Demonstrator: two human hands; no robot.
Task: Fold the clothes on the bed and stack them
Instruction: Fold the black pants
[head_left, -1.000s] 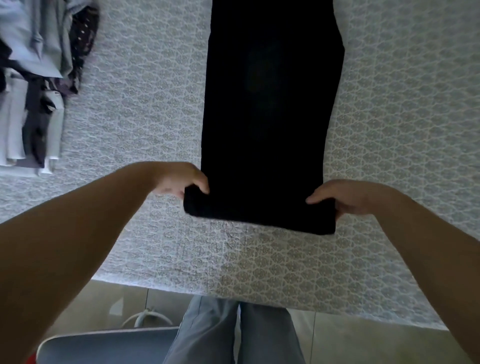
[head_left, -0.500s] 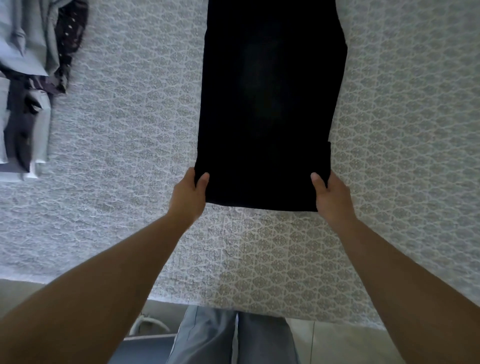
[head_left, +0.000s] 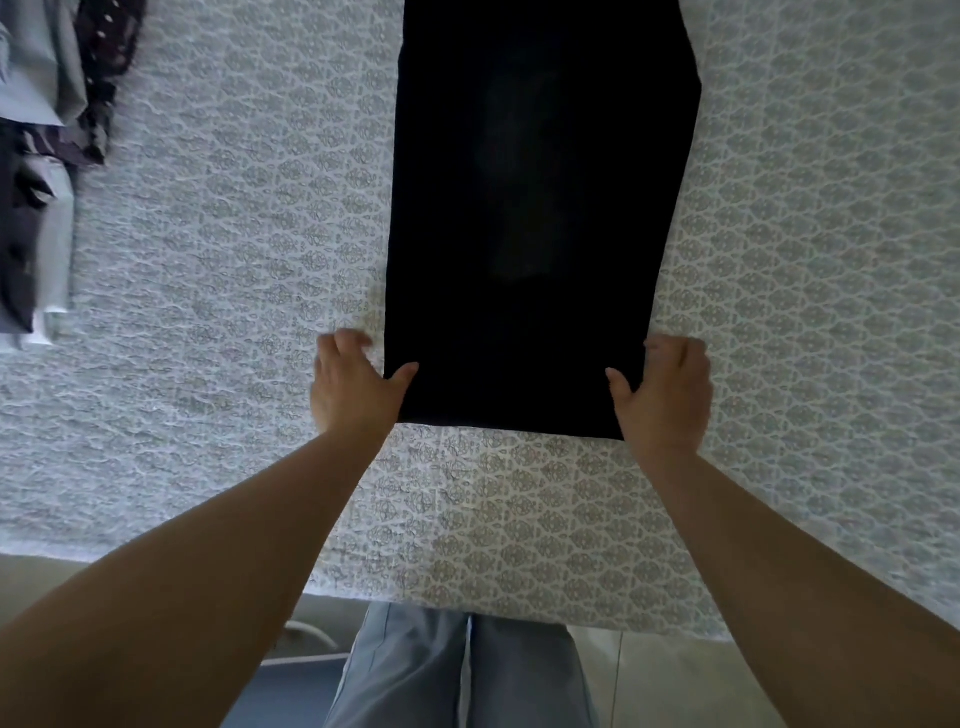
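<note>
A long black garment (head_left: 540, 208), folded into a narrow strip, lies flat on the bed (head_left: 805, 260), running straight away from the person. Its near end sits between the two hands.

The left hand (head_left: 353, 387) is at the strip's near left corner. Its thumb lies on top of the black cloth, and its fingers reach forward beside the left edge, over the patterned bedspread (they are blurred, so whether they tuck under the cloth cannot be told). The right hand (head_left: 662, 389) mirrors it at the near right corner: thumb on the cloth, fingers loosely bent along the right edge, where their tips meet the fabric. Each hand seems to pinch its corner between thumb and fingers, though the grip under the cloth is hidden.

Far off to the left of the left hand, at the frame's edge, lies a heap of other clothes (head_left: 47, 156) in pale blue, dark and white fabrics, well apart from the black strip.

Nearer than both hands, past the bed's edge, the person's legs in light blue trousers (head_left: 457, 670) stand on the floor.
</note>
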